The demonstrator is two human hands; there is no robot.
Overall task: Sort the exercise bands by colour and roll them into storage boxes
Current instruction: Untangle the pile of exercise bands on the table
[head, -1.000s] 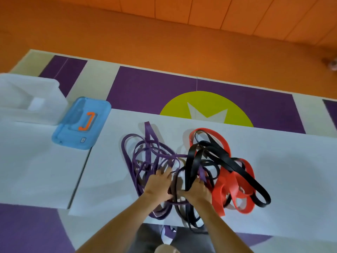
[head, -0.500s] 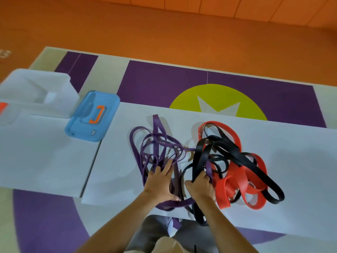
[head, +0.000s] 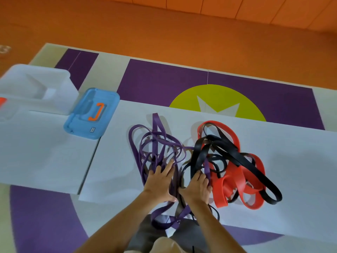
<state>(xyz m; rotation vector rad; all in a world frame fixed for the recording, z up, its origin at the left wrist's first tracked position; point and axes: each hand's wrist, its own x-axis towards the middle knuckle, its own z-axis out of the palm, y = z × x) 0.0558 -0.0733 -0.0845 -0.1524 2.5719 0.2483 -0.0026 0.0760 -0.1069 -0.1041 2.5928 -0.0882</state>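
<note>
- 6 o'clock, nearest: one loop of the purple bands [head: 156,148] hangs over the near edge of the bench [head: 300,161] towards my lap.
- Left hand [head: 160,181]: lies flat on the purple bands with its fingers straight and spread. It presses the strands to the bench and holds nothing.
- Right hand [head: 196,187]: just beside the left hand, at its 3 o'clock. The fingers bend down into the spot where purple and black strands cross. I cannot tell whether they pinch a strand or only rest on it.
- Purple bands: a loose heap running from the left hand out to 12 o'clock. It lies mostly apart from the other colours, but at least one strand passes by the right hand into the black bands [head: 224,152].
- Black bands and red bands [head: 237,181]: at 2 o'clock from the right hand, interlaced, with black strands lying across the red.
- Blue lid [head: 92,114]: has an orange handle and lies flat on the bench at 10 o'clock, well apart from the heap.
- Storage box [head: 36,88]: clear and uncovered, just beyond the lid at 10 o'clock. I see no band in it.
- Status (judgement): the task is at an early stage.
  - Done: the purple bands are partly drawn aside.
  - Left: free the last purple strand, separate black from red, then roll every colour and box it.
</note>
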